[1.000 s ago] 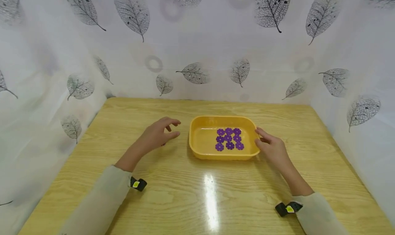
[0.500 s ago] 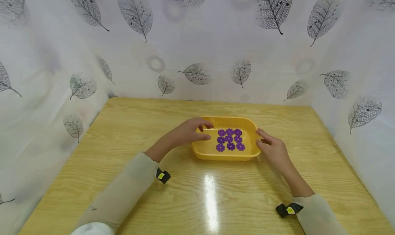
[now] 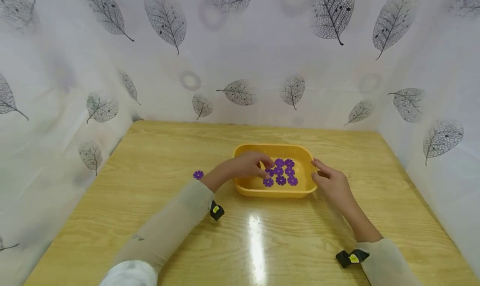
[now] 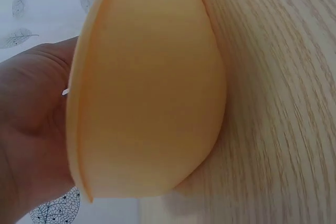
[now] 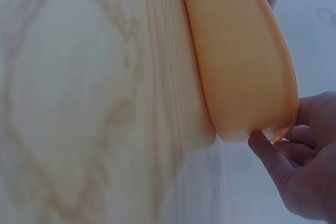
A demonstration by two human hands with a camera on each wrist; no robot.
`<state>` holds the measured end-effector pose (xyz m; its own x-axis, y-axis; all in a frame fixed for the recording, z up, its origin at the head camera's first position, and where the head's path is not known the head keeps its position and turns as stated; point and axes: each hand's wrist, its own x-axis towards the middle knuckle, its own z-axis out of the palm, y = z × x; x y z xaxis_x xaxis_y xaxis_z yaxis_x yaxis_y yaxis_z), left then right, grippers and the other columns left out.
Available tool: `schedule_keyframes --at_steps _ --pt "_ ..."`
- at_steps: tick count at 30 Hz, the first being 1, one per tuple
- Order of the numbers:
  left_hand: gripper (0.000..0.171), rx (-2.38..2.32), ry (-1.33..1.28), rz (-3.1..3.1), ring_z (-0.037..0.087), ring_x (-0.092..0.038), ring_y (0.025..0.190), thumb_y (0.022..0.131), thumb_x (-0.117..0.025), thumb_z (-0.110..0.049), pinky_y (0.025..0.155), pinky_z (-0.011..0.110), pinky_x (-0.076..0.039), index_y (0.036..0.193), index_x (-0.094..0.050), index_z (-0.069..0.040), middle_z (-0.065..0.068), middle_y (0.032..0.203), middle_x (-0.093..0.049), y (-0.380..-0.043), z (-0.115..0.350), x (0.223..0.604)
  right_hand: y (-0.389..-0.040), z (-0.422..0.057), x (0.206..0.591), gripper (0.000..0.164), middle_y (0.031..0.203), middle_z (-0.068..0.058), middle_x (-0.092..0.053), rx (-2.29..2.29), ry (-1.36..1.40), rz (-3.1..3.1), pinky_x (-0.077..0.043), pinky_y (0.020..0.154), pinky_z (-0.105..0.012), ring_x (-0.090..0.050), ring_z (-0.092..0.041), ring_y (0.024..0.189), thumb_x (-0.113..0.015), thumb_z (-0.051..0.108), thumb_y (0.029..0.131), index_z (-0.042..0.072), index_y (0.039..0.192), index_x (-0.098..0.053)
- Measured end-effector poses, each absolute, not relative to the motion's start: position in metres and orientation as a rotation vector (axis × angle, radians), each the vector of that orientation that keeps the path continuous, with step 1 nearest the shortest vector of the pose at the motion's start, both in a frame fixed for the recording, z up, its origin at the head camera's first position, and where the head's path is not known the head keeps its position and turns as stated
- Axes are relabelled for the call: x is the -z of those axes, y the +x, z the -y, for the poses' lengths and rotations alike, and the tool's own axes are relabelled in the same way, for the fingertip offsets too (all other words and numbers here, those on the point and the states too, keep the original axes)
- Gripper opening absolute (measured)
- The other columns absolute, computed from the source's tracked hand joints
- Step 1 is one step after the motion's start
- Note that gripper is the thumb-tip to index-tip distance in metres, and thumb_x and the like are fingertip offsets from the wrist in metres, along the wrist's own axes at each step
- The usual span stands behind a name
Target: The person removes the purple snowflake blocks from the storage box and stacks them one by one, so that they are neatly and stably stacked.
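Observation:
A yellow plastic tray (image 3: 275,193) sits on the table with several purple snowflake discs (image 3: 278,171) on its floor. Over the tray's left end, my left hand (image 3: 247,163) reaches in from the side. Its fingers and thumb are apart above the leftmost discs, which they partly cover; whether they touch one is unclear. My right hand (image 3: 331,179) pinches the tray's right end, thumb on the outer wall in the right wrist view. Left of the tray, a single purple disc (image 3: 198,174) lies on the table beside my left wrist. In the left wrist view, the tray wall (image 4: 147,93) hides the left fingertips.
Wood-grain table (image 3: 168,144) surrounds the tray, with a bright reflection in front of it. A white leaf-printed curtain (image 3: 240,52) encloses the back and both sides. Each wrist wears a small black camera, such as the left one (image 3: 216,211).
My left hand has moved right, from the table at the tray's left into the tray and onto its leftmost discs. The lone disc on the table is now uncovered. My right hand stays put.

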<state>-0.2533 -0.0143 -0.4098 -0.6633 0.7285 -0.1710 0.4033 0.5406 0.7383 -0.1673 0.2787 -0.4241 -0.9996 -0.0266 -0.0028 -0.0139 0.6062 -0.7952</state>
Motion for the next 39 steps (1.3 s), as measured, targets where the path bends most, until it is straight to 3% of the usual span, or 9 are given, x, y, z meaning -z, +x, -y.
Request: schedule_keyframes --at_steps 10,23,29,39 --pt "0.042 -0.859 0.867 -2.332 0.017 -0.06 0.109 0.095 -0.071 -0.017 0.098 0.032 -0.05 0.135 -0.063 -0.008 0.005 0.122 -0.067 -0.249 0.007 0.416 -0.168 -0.278 0.43 0.048 0.155 -0.01 -0.045 1.392 -0.062 -2.818 -0.05 0.08 -0.009 -0.06 -0.036 0.123 -0.058 0.022 0.102 0.008 0.147 -0.051" --pt "0.035 -0.742 0.847 -2.346 0.019 -0.061 0.115 0.088 -0.079 -0.019 0.101 0.034 -0.05 0.121 -0.068 -0.012 0.002 0.121 -0.067 -0.252 -0.001 0.424 -0.168 -0.281 0.427 0.048 0.154 -0.011 -0.046 1.388 -0.061 -2.836 -0.049 0.078 -0.008 -0.061 -0.037 0.121 -0.059 0.02 0.101 0.007 0.147 -0.052" --pt "0.024 -0.675 0.904 -2.377 0.014 -0.06 0.105 0.089 -0.079 -0.02 0.097 0.03 -0.05 0.111 -0.07 -0.017 -0.003 0.111 -0.066 -0.252 0.0 0.426 -0.168 -0.28 0.427 0.048 0.155 -0.011 -0.046 1.405 -0.078 -2.823 -0.05 0.077 -0.009 -0.061 -0.036 0.12 -0.059 0.021 0.102 0.008 0.147 -0.051" --pt "0.023 -0.62 0.949 -2.368 0.011 -0.059 0.097 0.088 -0.079 -0.016 0.092 0.026 -0.05 0.111 -0.073 -0.017 -0.006 0.105 -0.066 -0.251 -0.004 0.425 -0.166 -0.281 0.426 0.048 0.156 -0.009 -0.045 1.43 -0.104 -2.803 -0.052 0.075 -0.013 -0.06 -0.035 0.121 -0.058 0.022 0.102 0.008 0.148 -0.051"
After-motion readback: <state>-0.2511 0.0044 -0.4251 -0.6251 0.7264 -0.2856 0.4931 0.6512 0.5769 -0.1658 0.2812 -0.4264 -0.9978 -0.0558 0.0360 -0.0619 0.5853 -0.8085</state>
